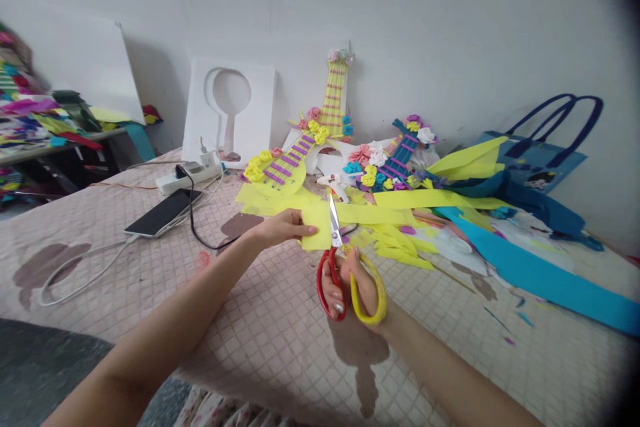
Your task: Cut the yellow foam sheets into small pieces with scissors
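Observation:
My left hand (286,227) pinches the left side of a yellow paper piece (317,221) above the table. In my right hand (351,283) are scissors (335,227) with one red and one yellow handle loop, fingers through the loops. Their blades point away from me and lie along the right edge of the yellow piece. Just beyond the blade tips lies a white glue gun (336,183). Yellow strips (395,215) and cut yellow scraps (400,245) spread to the right of the scissors.
A phone (161,213) with a white cable and a power strip (187,179) lie at the left. Decorated flower pieces (295,157) and a white board with a cutout (195,107) stand by the wall. Blue paper (540,270) and a blue bag (545,153) are at the right.

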